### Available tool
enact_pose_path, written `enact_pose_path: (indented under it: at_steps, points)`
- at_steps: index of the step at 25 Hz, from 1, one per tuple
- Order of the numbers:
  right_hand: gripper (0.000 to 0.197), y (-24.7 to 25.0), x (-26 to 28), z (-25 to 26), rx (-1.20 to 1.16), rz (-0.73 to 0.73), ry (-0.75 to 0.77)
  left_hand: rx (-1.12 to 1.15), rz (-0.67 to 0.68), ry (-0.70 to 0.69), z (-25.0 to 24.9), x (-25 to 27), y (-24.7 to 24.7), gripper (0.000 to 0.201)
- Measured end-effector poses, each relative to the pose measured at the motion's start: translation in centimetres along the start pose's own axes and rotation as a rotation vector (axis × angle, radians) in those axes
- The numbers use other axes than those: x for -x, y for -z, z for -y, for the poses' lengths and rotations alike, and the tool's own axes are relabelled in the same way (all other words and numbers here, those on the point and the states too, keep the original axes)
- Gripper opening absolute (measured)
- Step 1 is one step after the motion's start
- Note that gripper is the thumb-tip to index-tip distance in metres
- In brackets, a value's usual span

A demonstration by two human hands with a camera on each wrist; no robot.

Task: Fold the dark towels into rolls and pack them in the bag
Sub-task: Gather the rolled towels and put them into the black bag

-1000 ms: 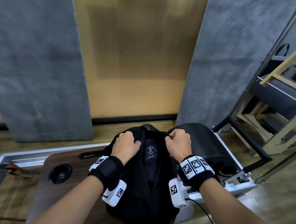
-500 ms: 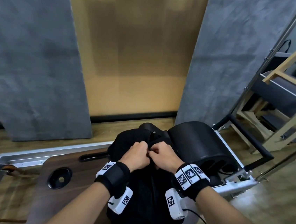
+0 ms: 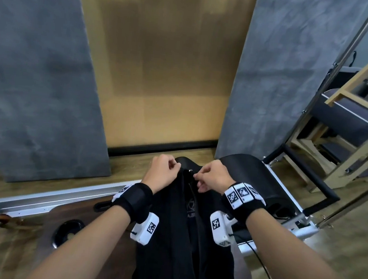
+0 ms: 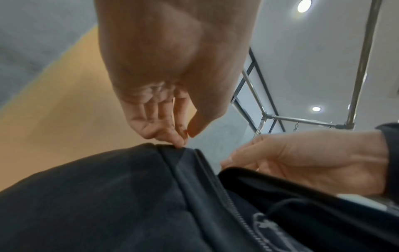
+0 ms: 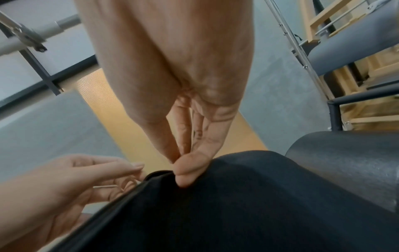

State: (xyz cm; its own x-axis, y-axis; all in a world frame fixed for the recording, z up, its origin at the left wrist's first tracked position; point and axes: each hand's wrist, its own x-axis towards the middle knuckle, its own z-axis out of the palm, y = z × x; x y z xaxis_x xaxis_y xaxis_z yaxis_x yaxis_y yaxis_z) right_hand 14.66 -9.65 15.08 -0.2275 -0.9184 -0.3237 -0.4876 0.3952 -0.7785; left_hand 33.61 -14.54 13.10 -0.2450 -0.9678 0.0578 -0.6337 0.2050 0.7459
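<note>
A: Head view is showing the bag (image 3: 181,241) lying lower centre on the wooden board (image 3: 20,242), mouth at the far end between both hands.

B: Left wrist view is adding the zipper (image 4: 233,201), running open. Left hand (image 3: 161,173) is pinching the left rim; right hand (image 3: 214,179) is pinching the right rim.

A: Towels inside are too dark to make out.

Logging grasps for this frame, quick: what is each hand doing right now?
Left hand: fingertips pinch the left edge of the black bag opening.
Right hand: thumb and fingers pinch the bag's right edge.
</note>
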Motion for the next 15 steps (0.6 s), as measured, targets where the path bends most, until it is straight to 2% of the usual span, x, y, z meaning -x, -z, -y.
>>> enact_pose_path:
  at_steps: [3, 7, 9, 11, 15]
  points:
    - [0.012, -0.2, -2.7, 1.2, 0.06, -0.054, -0.031, -0.069, 0.018, -0.031, 0.3, -2.3, -1.0, 0.016]
    - [0.011, -1.6, -5.0, 2.2, 0.199, 0.039, -0.139, -0.203, 0.226, 0.015, 0.7, -4.8, -2.4, 0.014]
    - [0.02, -1.9, -5.8, 2.4, 0.305, 0.09, -0.168, -0.211, 0.329, 0.012, 0.7, -5.7, -2.9, 0.013]
    - [0.027, -1.8, -6.2, 2.6, 0.378, 0.107, -0.176, -0.232, 0.37, 0.006, 0.9, -6.4, -2.9, 0.013]
    - [0.026, -1.2, -6.2, 3.1, 0.314, 0.019, -0.197, -0.241, 0.418, -0.005, 1.4, -7.1, -2.8, 0.016]
